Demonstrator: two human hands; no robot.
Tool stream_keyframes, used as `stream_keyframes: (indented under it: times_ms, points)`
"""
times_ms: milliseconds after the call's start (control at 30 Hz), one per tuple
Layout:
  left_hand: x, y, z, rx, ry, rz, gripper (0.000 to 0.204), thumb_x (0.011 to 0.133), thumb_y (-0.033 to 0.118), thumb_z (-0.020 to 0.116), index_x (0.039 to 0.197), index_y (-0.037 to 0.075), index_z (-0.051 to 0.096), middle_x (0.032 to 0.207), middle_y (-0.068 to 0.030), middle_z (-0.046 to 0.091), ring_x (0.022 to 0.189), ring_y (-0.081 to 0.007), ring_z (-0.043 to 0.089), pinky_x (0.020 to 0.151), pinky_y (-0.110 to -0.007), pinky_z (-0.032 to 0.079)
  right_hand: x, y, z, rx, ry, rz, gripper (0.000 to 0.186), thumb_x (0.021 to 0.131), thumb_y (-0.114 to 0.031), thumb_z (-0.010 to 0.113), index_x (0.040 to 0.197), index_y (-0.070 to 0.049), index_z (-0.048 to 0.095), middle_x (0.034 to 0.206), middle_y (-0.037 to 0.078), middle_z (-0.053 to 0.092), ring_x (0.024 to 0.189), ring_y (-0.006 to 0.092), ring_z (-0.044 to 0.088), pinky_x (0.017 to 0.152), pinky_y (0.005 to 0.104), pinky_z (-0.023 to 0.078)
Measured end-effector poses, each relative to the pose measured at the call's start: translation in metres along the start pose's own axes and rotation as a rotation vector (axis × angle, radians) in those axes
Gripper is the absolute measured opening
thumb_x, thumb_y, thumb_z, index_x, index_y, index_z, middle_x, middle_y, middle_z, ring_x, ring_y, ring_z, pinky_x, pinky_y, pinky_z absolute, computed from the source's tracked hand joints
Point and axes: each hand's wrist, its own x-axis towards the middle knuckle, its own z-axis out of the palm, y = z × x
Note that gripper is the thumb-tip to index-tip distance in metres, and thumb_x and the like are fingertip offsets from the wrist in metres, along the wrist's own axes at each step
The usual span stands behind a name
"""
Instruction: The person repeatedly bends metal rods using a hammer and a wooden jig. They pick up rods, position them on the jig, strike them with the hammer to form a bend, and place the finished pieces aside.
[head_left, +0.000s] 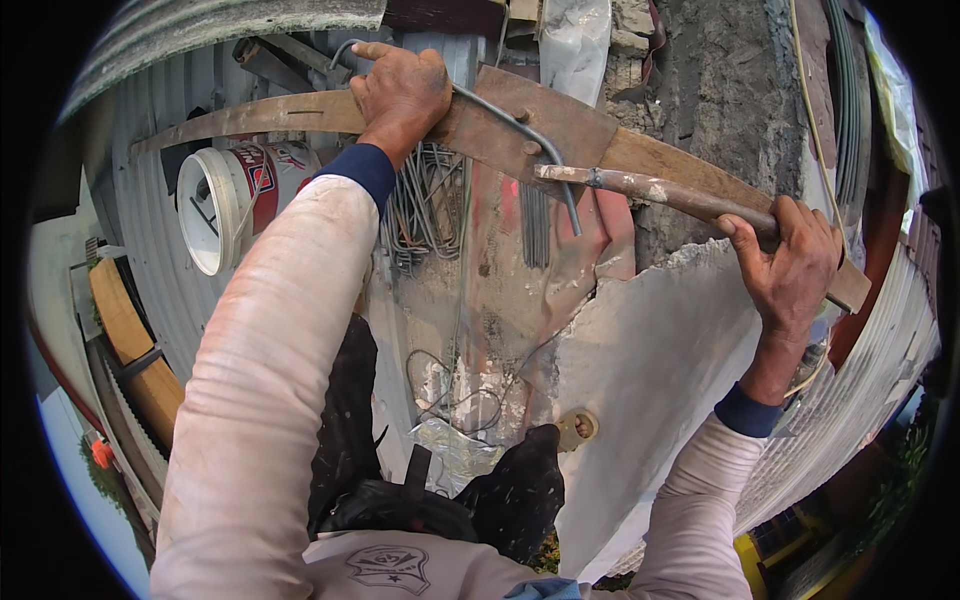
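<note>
My left hand [405, 95] is closed round a thin steel rod [490, 108], with one finger stretched along it. The rod is hooked at its left end and bends down sharply at its right end. Beneath it lies a long wooden plank [250, 116] with a rusty metal plate [500, 85] on top, bearing short round pegs [530, 147]. My right hand [790, 262] wraps round the handle of a rusty rebar bender [690, 198]. The bender's left tip meets the rod near its bend.
A white bucket [228, 205] lies on its side at the left. Several bent rods [425, 215] are piled below the plank, beside a bundle of short straight rods [535, 228]. A pale concrete slab [650, 350] spans the right. Thin wire [490, 405] curls near my legs.
</note>
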Motion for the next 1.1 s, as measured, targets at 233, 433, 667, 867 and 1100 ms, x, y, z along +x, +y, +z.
stream_keyframes:
  times_ms: [233,433,667,867,1100]
  points:
    - [0.004,0.003,-0.002,-0.135,-0.071,-0.085,0.098,0.102,0.034,0.050,0.147,-0.042,0.006,0.114,-0.0306,0.079,0.107,-0.0440,0.076,0.111,-0.052,0.040,-0.085,-0.084,0.005,-0.011,0.052,0.358,0.069,0.082,-0.071,0.083,0.071,-0.008,0.055,0.069,0.010,0.056,0.069,0.0330,0.057,0.069,0.0465,0.039]
    - [0.001,0.003,-0.003,-0.047,-0.024,-0.037,0.098,0.102,0.036,0.053,0.144,-0.044,0.012,0.109,-0.0321,0.079,0.101,-0.0423,0.078,0.105,-0.050,0.045,-0.105,-0.090,0.010,0.002,0.056,0.431,0.068,0.084,-0.068,0.084,0.068,-0.009,0.054,0.065,0.009,0.053,0.064,0.0327,0.056,0.065,0.0463,0.037]
    - [-0.007,0.005,-0.009,-0.088,0.019,0.014,0.051,0.102,0.026,0.053,0.111,-0.023,0.065,0.100,-0.0374,0.076,0.092,-0.0465,0.079,0.086,-0.061,0.055,-0.074,-0.067,-0.015,-0.065,0.023,0.261,0.069,0.082,-0.067,0.086,0.066,-0.009,0.051,0.062,0.008,0.052,0.063,0.0323,0.054,0.065,0.0465,0.036]
    - [-0.007,0.005,-0.007,-0.114,0.083,-0.033,0.096,0.102,0.035,0.053,0.139,-0.046,0.018,0.095,-0.0269,0.081,0.084,-0.0395,0.080,0.099,-0.052,0.049,-0.076,-0.068,-0.008,-0.025,-0.003,0.295,0.067,0.081,-0.065,0.086,0.067,-0.008,0.055,0.063,0.009,0.054,0.063,0.0326,0.056,0.065,0.0472,0.039]
    - [-0.009,0.004,-0.012,-0.128,0.006,0.017,0.062,0.103,0.028,0.052,0.121,-0.031,0.060,0.108,-0.0422,0.074,0.104,-0.0535,0.075,0.103,-0.065,0.047,-0.071,-0.055,-0.008,-0.027,-0.045,0.240,0.067,0.080,-0.065,0.087,0.067,-0.008,0.055,0.064,0.010,0.055,0.062,0.0322,0.055,0.063,0.0470,0.040]
